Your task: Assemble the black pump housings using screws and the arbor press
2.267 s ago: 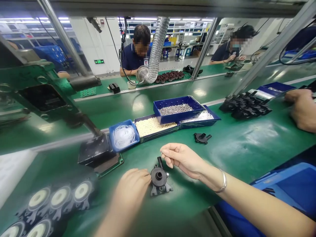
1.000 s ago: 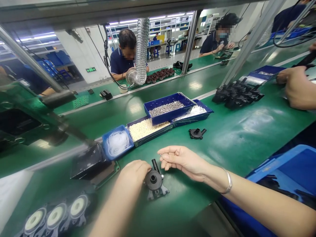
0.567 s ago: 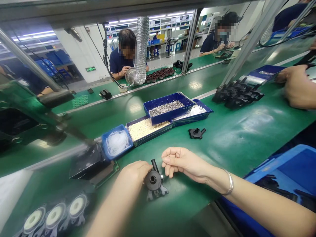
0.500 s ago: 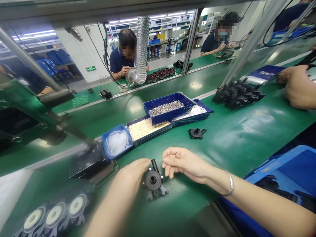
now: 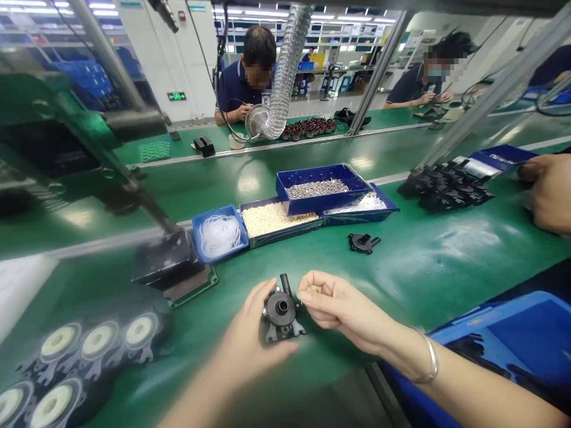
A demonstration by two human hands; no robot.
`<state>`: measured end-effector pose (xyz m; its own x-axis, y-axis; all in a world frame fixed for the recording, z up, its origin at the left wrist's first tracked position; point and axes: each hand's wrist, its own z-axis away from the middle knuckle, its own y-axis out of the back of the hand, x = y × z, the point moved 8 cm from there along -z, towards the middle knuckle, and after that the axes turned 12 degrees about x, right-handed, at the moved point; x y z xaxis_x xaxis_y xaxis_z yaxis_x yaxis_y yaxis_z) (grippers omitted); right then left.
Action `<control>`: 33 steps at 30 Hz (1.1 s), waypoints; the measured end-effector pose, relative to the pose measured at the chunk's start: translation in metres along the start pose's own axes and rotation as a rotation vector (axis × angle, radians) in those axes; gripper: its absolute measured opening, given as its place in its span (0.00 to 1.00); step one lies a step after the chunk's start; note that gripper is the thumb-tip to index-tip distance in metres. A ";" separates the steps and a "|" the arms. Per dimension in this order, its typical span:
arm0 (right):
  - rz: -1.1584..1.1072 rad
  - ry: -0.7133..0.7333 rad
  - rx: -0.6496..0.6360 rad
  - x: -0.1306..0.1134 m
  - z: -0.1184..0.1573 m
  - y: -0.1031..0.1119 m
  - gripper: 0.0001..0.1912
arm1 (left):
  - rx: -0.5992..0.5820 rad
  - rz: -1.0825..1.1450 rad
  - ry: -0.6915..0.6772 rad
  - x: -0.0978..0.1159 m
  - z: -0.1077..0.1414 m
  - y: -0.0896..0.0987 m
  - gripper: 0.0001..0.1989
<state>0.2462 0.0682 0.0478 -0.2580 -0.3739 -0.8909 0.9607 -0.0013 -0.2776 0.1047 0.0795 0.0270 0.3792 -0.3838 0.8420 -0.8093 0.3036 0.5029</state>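
Observation:
A black pump housing (image 5: 282, 307) with a round raised centre and a pipe stub lies on the green bench, stub pointing away. My left hand (image 5: 252, 333) curves around its left side, fingers at the upper left edge and thumb along the front. My right hand (image 5: 330, 300), with a bangle on its wrist, is pinched closed just right of the housing, by a screw hole on its rim. Whatever its fingertips hold is too small to make out. Farther back lies a second black housing part (image 5: 364, 242).
Blue trays hold metal screws (image 5: 316, 189), cream-coloured small parts (image 5: 274, 219) and clear rings (image 5: 219, 235). A bench press (image 5: 165, 258) stands left, near housings with pale rings (image 5: 98, 342). At right are a blue bin (image 5: 526, 321), stacked black parts (image 5: 446, 187) and a co-worker's hand (image 5: 553, 190).
My left hand has closed in around the pump housing, its thumb now along the front. My right hand has come nearer its right rim, fingertips pinched together. The camera view has shifted.

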 end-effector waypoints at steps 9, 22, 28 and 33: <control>0.798 0.642 0.135 0.012 0.025 -0.019 0.06 | 0.032 0.055 -0.106 0.003 0.000 -0.001 0.33; 1.241 1.302 -0.081 0.006 0.050 -0.035 0.12 | 0.030 0.045 -0.097 -0.002 -0.001 0.001 0.33; 1.379 1.329 -0.180 -0.008 0.051 -0.043 0.13 | 0.036 0.045 -0.109 -0.001 -0.002 0.001 0.33; 1.548 1.224 -0.285 -0.005 0.048 -0.040 0.16 | 0.040 0.038 -0.116 0.000 -0.002 0.001 0.33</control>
<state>0.2141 0.0258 0.0806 0.5865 0.8060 -0.0796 0.3863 -0.1919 0.9022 0.1043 0.0813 0.0275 0.2955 -0.4717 0.8308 -0.8399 0.2861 0.4612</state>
